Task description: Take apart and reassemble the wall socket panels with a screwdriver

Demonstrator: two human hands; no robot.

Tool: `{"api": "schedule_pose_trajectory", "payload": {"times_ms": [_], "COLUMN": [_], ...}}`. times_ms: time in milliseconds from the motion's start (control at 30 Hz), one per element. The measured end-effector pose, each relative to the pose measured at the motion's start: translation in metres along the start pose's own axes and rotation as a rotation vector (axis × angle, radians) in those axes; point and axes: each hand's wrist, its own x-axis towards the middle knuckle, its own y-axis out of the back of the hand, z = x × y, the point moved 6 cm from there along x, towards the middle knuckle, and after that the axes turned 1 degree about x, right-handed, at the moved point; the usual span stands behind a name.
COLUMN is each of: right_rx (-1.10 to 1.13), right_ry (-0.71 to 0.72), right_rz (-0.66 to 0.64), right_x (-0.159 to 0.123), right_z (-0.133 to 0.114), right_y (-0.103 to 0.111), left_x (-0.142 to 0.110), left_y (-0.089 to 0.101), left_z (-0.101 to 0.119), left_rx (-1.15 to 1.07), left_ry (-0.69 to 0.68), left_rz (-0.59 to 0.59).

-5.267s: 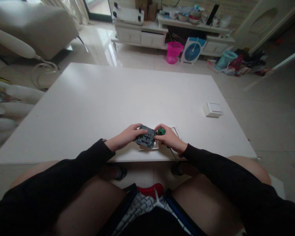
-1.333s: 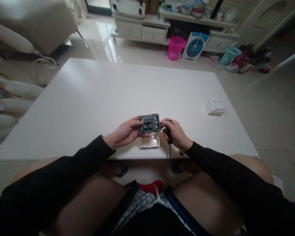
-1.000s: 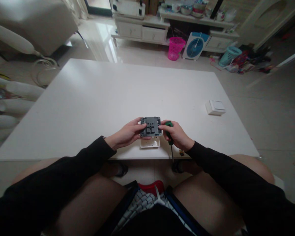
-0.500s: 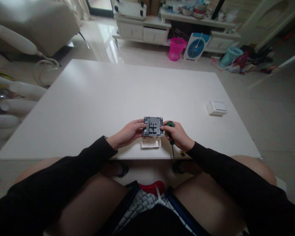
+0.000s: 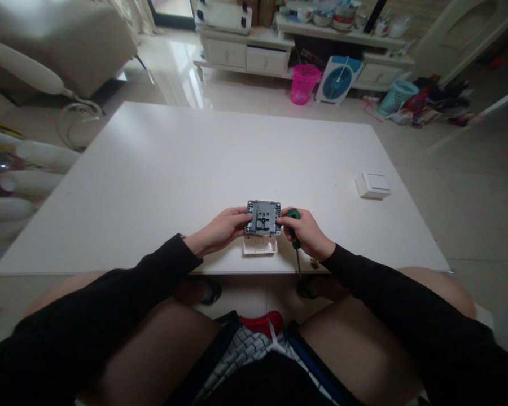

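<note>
Between my two hands is a grey wall switch frame [image 5: 264,217], its slotted side facing up. My left hand [image 5: 225,226] grips its left edge, thumb on top. At its right edge, my right hand [image 5: 305,230] pinches it with thumb and finger. A screwdriver [image 5: 295,225] with a green handle is also tucked in my right hand, its shaft pointing down past the table edge. Beneath the frame, a white plastic back box [image 5: 260,246] lies open side up on the table, partly hidden. Small brass-coloured pieces [image 5: 314,263] lie by my right wrist.
A white boxed wall switch [image 5: 373,186] stands at the right of the white table [image 5: 186,163]. Beyond the table are a pink basket [image 5: 305,84], a blue and white fan [image 5: 337,80] and a low cabinet [image 5: 245,56]. White chair-back bars [image 5: 34,183] stand at the left.
</note>
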Motion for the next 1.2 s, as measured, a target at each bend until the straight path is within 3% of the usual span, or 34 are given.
{"api": "schedule_pose_trajectory", "payload": {"times_ms": [267, 533, 767, 967, 1200], "right_rx": [0.036, 0.15, 0.316, 0.317, 0.348], "right_ry": [0.01, -0.052, -0.165, -0.087, -0.144], "right_rz": [0.011, 0.034, -0.016, -0.045, -0.13], "right_x": [-0.003, 0.002, 0.0, 0.0, -0.001], "right_z": [-0.003, 0.002, 0.006, -0.003, -0.003], "right_y": [0.001, 0.005, 0.003, 0.006, 0.002], "left_x": [-0.001, 0.001, -0.003, -0.001, -0.006], "left_y": [0.003, 0.002, -0.006, -0.005, -0.002], "left_z": [-0.004, 0.001, 0.004, 0.012, 0.038], "left_rx": [0.005, -0.084, 0.049, 0.188, 0.545], "left_ry": [0.057, 0.005, -0.028, -0.157, -0.37], "left_rz": [0.082, 0.016, -0.057, -0.091, -0.026]}}
